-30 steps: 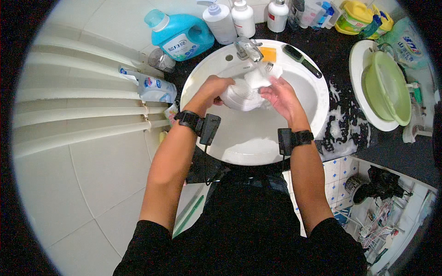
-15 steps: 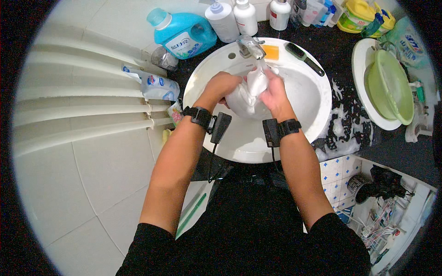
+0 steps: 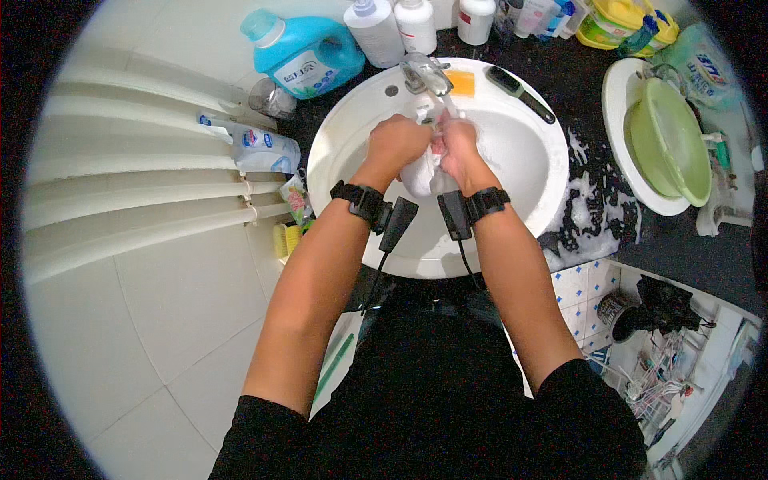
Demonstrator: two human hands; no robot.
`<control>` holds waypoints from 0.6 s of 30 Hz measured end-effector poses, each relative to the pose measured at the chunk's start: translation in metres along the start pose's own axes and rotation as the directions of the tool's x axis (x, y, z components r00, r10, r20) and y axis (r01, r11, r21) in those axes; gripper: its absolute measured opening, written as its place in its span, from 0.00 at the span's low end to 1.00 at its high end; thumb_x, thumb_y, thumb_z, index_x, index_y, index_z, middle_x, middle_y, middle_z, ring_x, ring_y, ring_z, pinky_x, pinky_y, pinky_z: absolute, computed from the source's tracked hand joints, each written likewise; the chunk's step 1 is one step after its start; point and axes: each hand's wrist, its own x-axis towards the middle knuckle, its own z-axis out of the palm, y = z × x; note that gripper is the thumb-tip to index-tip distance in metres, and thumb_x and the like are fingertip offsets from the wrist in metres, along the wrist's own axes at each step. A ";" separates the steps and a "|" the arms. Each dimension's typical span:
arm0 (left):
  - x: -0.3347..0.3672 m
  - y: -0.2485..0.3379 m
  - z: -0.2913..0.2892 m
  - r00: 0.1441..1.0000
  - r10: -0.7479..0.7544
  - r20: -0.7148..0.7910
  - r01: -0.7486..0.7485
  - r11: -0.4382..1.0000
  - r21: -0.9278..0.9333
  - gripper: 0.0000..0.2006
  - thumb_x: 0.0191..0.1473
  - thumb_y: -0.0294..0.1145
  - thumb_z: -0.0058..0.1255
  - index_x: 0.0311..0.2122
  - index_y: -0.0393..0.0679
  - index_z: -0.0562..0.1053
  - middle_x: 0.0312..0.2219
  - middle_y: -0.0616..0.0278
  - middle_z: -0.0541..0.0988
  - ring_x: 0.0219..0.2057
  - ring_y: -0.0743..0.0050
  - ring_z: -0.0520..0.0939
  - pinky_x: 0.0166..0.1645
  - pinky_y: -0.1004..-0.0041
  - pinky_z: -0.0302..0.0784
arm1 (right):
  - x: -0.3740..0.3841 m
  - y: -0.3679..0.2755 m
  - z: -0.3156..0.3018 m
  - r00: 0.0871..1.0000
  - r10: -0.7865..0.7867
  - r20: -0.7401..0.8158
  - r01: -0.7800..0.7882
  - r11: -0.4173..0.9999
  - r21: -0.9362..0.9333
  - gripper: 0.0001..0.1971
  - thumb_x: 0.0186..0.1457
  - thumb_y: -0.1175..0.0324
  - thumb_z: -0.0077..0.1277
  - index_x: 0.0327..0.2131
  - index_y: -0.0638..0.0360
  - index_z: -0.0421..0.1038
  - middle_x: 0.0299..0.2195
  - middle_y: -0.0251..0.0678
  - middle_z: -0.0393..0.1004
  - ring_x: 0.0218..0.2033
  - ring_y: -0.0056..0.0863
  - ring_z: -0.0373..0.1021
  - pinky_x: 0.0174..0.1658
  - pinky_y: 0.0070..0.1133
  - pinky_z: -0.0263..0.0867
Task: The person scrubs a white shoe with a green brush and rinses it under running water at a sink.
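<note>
Over the white oval sink (image 3: 528, 156), both of my hands are closed on a wet white cloth (image 3: 419, 178). My left hand (image 3: 398, 142) grips it in a fist with the knuckles up. Just to the right, almost touching, my right hand (image 3: 458, 150) bunches another part of it. Below the hands, the rest of the cloth bulges toward me. A chrome faucet (image 3: 426, 74) stands at the back rim, and water runs from it onto my right hand. The cloth's exact kind cannot be made out.
On the back rim lie an orange soap bar (image 3: 460, 83) and a black-handled brush (image 3: 520, 94). A blue detergent jug (image 3: 308, 60) and white bottles (image 3: 414, 28) line the wall. Foam (image 3: 584, 232) spreads on the black counter beside a green basin (image 3: 664, 148).
My hands have drawn together, and the cloth, earlier raised and spread between them, is now gathered lower. The left hand has turned into a fist. The whole view has shifted slightly.
</note>
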 end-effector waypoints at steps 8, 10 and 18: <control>0.022 -0.004 0.011 0.995 -0.023 -0.102 0.020 0.999 -0.031 0.19 0.53 0.42 0.37 0.35 0.37 0.76 0.38 0.40 0.75 0.40 0.43 0.77 0.48 0.55 0.70 | 0.014 0.000 -0.036 0.982 0.092 0.167 -0.157 0.890 0.428 0.09 0.61 0.62 0.36 0.30 0.55 0.62 0.18 0.33 0.59 0.16 0.24 0.56 0.19 0.24 0.55; 0.034 -0.023 0.018 0.985 -0.048 -0.164 0.053 0.998 0.029 0.16 0.53 0.38 0.39 0.35 0.39 0.77 0.38 0.44 0.77 0.38 0.48 0.78 0.45 0.59 0.72 | 0.006 0.002 -0.037 0.956 0.137 0.258 -0.269 0.757 0.596 0.11 0.62 0.60 0.34 0.32 0.55 0.62 0.19 0.34 0.60 0.18 0.25 0.57 0.22 0.24 0.58; 0.063 -0.003 0.013 0.990 0.029 -0.137 -0.104 0.805 -0.584 0.15 0.51 0.37 0.45 0.35 0.35 0.75 0.30 0.49 0.78 0.30 0.62 0.80 0.32 0.66 0.74 | 0.001 -0.024 -0.072 0.990 -0.107 0.088 -0.018 0.529 0.848 0.24 0.63 0.51 0.28 0.46 0.65 0.59 0.41 0.44 0.69 0.43 0.37 0.67 0.52 0.40 0.61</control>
